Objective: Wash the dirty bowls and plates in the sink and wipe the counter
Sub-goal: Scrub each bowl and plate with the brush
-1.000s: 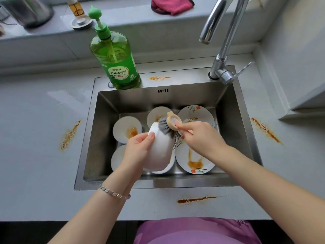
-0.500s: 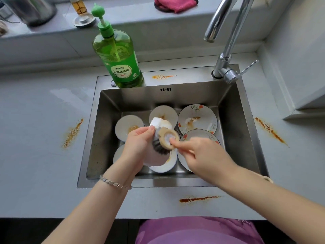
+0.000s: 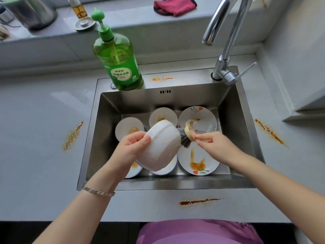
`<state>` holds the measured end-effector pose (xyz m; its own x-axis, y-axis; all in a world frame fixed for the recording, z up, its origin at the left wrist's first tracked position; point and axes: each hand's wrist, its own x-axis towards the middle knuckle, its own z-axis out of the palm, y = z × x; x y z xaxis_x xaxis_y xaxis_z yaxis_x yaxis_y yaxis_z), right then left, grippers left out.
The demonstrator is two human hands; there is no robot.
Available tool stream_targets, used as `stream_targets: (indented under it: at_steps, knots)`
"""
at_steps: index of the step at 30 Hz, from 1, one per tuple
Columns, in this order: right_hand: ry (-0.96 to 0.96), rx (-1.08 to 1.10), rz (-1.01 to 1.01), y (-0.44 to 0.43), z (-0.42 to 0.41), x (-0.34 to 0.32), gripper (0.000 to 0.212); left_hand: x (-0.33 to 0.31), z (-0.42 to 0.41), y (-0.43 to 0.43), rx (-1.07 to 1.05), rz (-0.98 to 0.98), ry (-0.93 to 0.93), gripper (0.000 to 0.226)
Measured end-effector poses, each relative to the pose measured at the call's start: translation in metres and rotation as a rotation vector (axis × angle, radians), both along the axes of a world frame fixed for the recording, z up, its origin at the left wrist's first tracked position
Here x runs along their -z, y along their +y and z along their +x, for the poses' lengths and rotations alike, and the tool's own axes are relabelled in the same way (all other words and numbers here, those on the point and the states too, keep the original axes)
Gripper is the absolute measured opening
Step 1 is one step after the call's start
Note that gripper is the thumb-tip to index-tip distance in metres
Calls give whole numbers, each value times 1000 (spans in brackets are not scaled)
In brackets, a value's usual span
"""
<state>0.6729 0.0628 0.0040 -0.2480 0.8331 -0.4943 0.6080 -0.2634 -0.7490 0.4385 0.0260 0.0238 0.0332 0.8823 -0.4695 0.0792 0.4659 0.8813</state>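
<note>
Fingers of left hand [image 3: 133, 148] grip tilted bowl [image 3: 162, 147] — right hand [image 3: 216, 145] pinches brush [image 3: 188, 132], bristles at bowl rim.

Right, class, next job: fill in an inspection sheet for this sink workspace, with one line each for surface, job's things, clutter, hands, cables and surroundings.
Surface: counter bears a left stain, right stain and front stain; rim stain behind the basin.
Job's things: white bowl held tilted over the sink, brush bristles against its outer side; soiled bowls and plates lie in the basin.
Clutter: soap bottle at the sink's back left corner; red cloth, amber bottle and metal pot on the ledge.
Hands: left hand grips the white bowl; right hand pinches the brush.
Cables: nothing seen.
Surroundings: faucet, no water seen running.
</note>
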Motion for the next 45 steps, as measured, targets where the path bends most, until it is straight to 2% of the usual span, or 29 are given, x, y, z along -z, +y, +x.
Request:
stream_targets:
  at_steps: [5,7,9,12,14,15,19,23,25,29,32,34,35,38,40,43,45]
  knots:
    - [350,132,94,-17,-9,-9,37,3,1,-1,-72,51,-52,18]
    - [318,170,73,-13,-5,-2,36,3,2,-2,-88,53,-70,16]
    - [242,244,9,-8,2,9,43,4,3,-3,-98,51,-110,24]
    - [365,340,-159,-4,7,16,64,6,9,-5,-76,57,-247,26]
    - [447,287,-193,-3,7,19,82,6,13,-4,-69,50,-353,26]
    - [482,257,-197,-1,7,19,84,6,14,-3,-58,45,-402,25]
    - [627,171,-210,9,13,17,73,5,13,-1,51,-17,-495,41]
    - [620,138,-122,5,20,16,90,-1,7,4,154,-75,-397,21]
    - [570,130,-49,2,20,14,93,-12,7,11,231,-69,-268,23]
    - [406,-17,105,-1,13,0,101,-30,17,29,390,-80,76,45]
    - [261,-191,190,-2,7,-12,110,-35,27,30,395,-134,85,36]
    - [180,-225,237,-1,11,-19,106,-34,28,25,341,-139,56,33]
    - [162,-193,258,1,16,-23,95,-31,28,21,304,-131,52,30]
    - [49,-34,332,5,28,-26,37,-27,30,17,167,-67,93,8]
    - [-45,-32,335,1,23,-23,33,-26,33,18,109,-17,129,6]
    - [123,-114,324,-17,12,-24,39,-25,35,18,122,49,222,12]
    - [168,-141,302,-17,15,-27,43,-25,33,15,161,88,248,10]
